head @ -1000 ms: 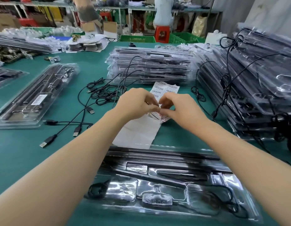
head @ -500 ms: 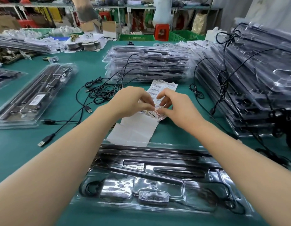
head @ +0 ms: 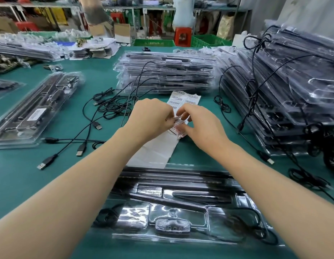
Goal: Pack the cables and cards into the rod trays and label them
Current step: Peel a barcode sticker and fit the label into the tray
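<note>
The rod tray (head: 181, 202) lies nearest the person on the green surface (head: 22, 184). Rods and a coiled cable show through its clear plastic, and I see no label on it. Just beyond the tray, both hands work at the label sheet (head: 184, 100). The left hand (head: 153, 116) pinches the sheet's edge, and the right hand (head: 201, 126) pinches a barcode label (head: 178, 127) that curls up off the backing between thumb and fingers. Loose cables (head: 110, 109) sprawl beyond the tray to its left, and a stack of packed trays (head: 166, 71) stands further beyond it.

The risks, as I judge them, are these. The label is bent over, so its sticky face could fold onto itself or catch a finger and be spoiled. If the left hand's hold slips, the whole sheet may lift with the label instead of releasing it. A hurried pull could tear the barcode. Brought down to the tray, the label could land crooked or wrinkled on the glossy plastic.
</note>
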`<state>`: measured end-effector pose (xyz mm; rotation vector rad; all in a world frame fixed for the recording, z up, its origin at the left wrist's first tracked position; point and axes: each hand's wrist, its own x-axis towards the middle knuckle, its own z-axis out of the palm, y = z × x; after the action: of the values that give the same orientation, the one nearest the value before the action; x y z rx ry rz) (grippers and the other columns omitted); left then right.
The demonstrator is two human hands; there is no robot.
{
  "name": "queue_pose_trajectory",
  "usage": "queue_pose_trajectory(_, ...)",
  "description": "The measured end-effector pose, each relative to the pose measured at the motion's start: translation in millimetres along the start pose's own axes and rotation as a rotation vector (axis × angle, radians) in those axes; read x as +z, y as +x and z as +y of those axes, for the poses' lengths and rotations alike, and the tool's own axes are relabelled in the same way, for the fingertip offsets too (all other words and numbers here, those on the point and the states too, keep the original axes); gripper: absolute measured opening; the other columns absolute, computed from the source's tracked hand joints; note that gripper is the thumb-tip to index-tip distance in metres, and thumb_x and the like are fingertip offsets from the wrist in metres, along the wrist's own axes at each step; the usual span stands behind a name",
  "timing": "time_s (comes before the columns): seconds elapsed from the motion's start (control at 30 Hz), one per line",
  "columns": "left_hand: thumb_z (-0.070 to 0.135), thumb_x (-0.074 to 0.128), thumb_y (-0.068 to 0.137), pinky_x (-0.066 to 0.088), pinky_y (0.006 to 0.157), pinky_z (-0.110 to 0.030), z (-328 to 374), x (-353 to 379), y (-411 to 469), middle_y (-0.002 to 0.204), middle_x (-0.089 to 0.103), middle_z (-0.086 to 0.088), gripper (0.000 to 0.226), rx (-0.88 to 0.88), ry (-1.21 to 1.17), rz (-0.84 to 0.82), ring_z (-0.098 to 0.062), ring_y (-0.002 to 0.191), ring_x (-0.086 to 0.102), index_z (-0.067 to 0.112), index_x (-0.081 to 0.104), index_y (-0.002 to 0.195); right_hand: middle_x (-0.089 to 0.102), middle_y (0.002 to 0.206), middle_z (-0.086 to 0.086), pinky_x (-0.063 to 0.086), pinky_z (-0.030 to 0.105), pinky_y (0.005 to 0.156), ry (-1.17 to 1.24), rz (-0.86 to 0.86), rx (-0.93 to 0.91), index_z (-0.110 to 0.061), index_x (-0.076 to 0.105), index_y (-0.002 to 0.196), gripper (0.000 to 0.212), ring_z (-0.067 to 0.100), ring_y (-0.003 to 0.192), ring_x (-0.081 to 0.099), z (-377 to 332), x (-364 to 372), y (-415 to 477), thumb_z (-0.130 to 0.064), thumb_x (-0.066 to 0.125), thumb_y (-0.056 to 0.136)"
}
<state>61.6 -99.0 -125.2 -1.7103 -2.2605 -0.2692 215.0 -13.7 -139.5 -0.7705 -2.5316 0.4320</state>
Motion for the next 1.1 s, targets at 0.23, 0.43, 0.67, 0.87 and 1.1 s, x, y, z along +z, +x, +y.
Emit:
queue_pose_trajectory(0.23,0.049,0.060,0.097,0.048,0.071,-0.032,-18.9,3.1,-2.5,0.087,0.071,0.014,0.026,-0.132,-0.388,0.053,-0.014,0.088,0.063,0.031,0.078,0.095,0.062,0.112,-0.010,0.049,0.039,0.084,-0.088,-0.070,0.000,-0.035,0.071,0.113,0.017,0.016,0.113,0.054,-1.1,1.7,-0.3,-0.033,0.062,0.099)
queue_pose_trajectory(0.43,0.048,0.068,0.093,0.054,0.082,-0.041,-27.2,13.9,3.2,0.105,0.069,0.003,0.032,-0.285,-0.255,-0.007,-0.026,0.099,0.063,0.026,0.074,0.115,0.065,0.121,-0.015,0.048,0.037,0.087,-0.167,-0.070,-0.061,-0.031,0.072,0.111,0.016,0.016,0.119,0.051,-4.6,2.1,2.1,-0.030,0.061,0.100)
queue_pose_trajectory(0.67,0.045,0.069,0.092,0.043,0.084,-0.039,-19.8,5.5,8.8,0.115,0.069,-0.003,0.035,-0.126,0.036,0.111,-0.029,0.112,0.057,0.019,0.073,0.114,0.067,0.116,-0.008,0.048,0.039,0.086,-0.170,-0.105,-0.051,-0.027,0.067,0.112,0.016,0.021,0.108,0.060,-5.9,3.9,3.1,-0.020,0.059,0.100)
queue_pose_trajectory(0.87,0.046,0.066,0.095,0.032,0.076,-0.036,-10.7,6.7,6.2,0.098,0.071,-0.004,0.030,-0.166,0.163,0.124,-0.029,0.101,0.059,0.016,0.066,0.092,0.064,0.132,-0.008,0.047,0.040,0.094,-0.161,-0.152,-0.042,-0.033,0.060,0.132,0.037,0.022,0.120,0.058,-6.1,2.6,5.7,-0.014,0.053,0.101)
queue_pose_trajectory(1.1,0.021,0.067,0.091,0.050,0.077,-0.039,-2.9,1.8,1.1,0.093,0.069,0.004,0.012,-0.101,-0.312,0.284,-0.022,0.088,0.064,0.017,0.065,0.103,0.051,0.137,-0.004,0.044,0.040,0.084,-0.219,-0.279,-0.084,-0.034,0.054,0.142,0.046,0.029,0.115,0.058,-5.6,3.8,14.5,-0.011,0.049,0.103)
